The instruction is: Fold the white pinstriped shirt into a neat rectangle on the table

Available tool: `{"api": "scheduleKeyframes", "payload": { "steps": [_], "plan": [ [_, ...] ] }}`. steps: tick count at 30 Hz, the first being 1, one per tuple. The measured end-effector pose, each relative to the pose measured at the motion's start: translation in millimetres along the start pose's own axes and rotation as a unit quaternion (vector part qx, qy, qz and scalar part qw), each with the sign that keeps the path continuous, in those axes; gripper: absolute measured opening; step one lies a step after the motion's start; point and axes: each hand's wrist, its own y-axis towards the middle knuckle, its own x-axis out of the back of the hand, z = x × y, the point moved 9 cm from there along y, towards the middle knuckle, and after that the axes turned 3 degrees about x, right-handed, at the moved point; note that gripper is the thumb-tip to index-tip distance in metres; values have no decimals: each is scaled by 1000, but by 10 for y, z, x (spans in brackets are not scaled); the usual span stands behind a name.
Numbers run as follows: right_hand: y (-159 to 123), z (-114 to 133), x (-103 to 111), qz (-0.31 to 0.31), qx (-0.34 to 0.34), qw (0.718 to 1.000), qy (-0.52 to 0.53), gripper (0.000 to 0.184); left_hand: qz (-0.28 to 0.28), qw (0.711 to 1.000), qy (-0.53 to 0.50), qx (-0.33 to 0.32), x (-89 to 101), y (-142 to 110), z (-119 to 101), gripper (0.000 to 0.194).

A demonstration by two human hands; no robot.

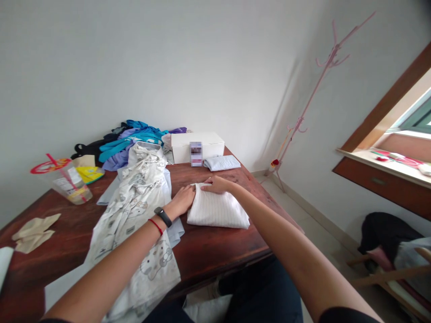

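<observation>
Two flat, open hands, left hand (182,200) and right hand (217,184), on one folded white cloth (217,210), gripping nothing.

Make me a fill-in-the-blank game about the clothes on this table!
1. Both hands press on a folded ___ cloth.
2. The left hand has a black band and a ___ string at its wrist.
3. The white box stands at the table's ___ edge.
Missing words: white; red; far

White walls (168,58), pink coat stand (314,85)
</observation>
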Motion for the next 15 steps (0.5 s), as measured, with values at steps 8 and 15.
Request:
{"api": "scheduleKeyframes", "payload": {
  "steps": [8, 15],
  "plan": [
    [-107, 93, 189, -114, 33, 992, 38, 29, 8, 998, -53, -42, 95, 59, -144, 30],
    [-195, 142, 277, -152, 35, 986, 52, 32, 19, 975, -223, -18, -166, 119, -197, 30]
  ]
}}
